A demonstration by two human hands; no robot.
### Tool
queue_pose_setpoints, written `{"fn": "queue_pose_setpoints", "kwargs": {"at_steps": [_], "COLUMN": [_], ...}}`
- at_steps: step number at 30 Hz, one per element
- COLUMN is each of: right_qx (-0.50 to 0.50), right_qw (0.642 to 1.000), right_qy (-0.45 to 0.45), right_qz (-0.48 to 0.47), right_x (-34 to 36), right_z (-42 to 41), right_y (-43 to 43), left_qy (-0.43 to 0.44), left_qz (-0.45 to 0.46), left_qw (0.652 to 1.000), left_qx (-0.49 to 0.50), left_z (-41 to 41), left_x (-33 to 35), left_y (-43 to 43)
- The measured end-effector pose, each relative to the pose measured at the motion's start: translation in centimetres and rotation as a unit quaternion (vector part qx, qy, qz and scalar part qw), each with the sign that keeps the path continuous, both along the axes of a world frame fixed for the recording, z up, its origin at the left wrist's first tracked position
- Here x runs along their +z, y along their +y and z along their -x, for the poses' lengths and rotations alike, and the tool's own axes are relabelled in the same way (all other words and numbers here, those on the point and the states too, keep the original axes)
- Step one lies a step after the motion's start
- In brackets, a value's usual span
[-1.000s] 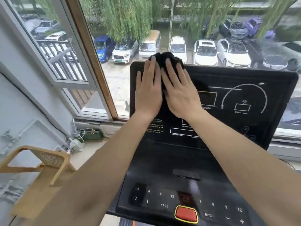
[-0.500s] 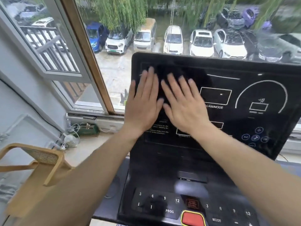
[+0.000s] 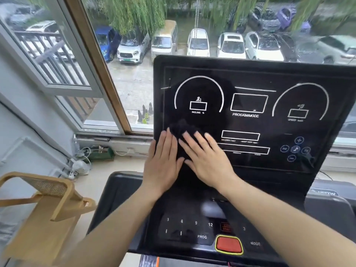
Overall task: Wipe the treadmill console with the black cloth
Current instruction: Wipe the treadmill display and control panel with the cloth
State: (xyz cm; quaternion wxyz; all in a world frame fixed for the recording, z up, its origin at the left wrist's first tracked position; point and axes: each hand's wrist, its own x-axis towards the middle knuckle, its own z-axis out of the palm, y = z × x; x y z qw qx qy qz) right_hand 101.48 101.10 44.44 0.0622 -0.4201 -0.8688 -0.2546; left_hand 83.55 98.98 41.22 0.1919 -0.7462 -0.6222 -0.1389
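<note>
The black treadmill console (image 3: 250, 81) fills the centre and right, its upright display panel showing white dials and boxes. The black cloth (image 3: 183, 130) lies bunched against the lower left of that panel, just below the INCLINE dial. My left hand (image 3: 163, 162) and my right hand (image 3: 208, 160) lie flat side by side on the cloth, fingers spread, pressing it to the panel. Most of the cloth is hidden under my palms; only a dark lump shows above the fingertips.
Below the display is the button deck with number keys and a red stop button (image 3: 228, 244). A wooden chair (image 3: 44, 205) stands at lower left. Behind the console is a window (image 3: 119, 78) over parked cars; cables and a small fan (image 3: 81, 166) lie under the sill.
Both hands have slid the cloth down the left side of the display, from its top edge to its lower part, uncovering the INCLINE dial.
</note>
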Motion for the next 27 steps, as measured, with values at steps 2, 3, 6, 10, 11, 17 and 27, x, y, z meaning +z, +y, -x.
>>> {"fn": "queue_pose_setpoints", "kwargs": {"at_steps": [2, 3, 6, 10, 11, 17, 27], "right_qx": [-0.017, -0.037, -0.118, -0.182, -0.192, -0.13, -0.214], "right_qw": [0.999, 0.997, 0.987, 0.975, 0.973, 0.988, 0.96], "right_qy": [0.003, 0.02, 0.066, 0.113, 0.12, 0.063, 0.174], "right_qz": [-0.037, -0.057, -0.084, -0.056, -0.039, 0.053, -0.045], "right_x": [4.0, 6.3, 11.4, 9.0, 6.9, -2.5, 6.7], "right_z": [-0.8, -1.4, -4.4, -9.3, -10.2, -10.5, -14.6], "right_y": [2.5, 3.9, 6.8, 5.0, 3.6, -3.3, 4.7], "left_qy": [-0.021, -0.04, -0.071, -0.043, -0.031, 0.042, -0.004], "left_qz": [-0.028, -0.044, -0.078, -0.078, -0.063, 0.017, -0.085], "left_qw": [0.999, 0.998, 0.994, 0.995, 0.995, 0.992, 0.994], "left_qx": [0.004, 0.006, 0.001, -0.053, -0.071, -0.119, -0.073], "left_z": [-0.8, -1.6, -5.1, -10.7, -11.6, -9.3, -16.5], "left_x": [3.8, 6.4, 12.6, 11.7, 9.8, -0.1, 11.2], "left_y": [2.5, 4.1, 8.1, 7.9, 6.7, -0.3, 8.0]}}
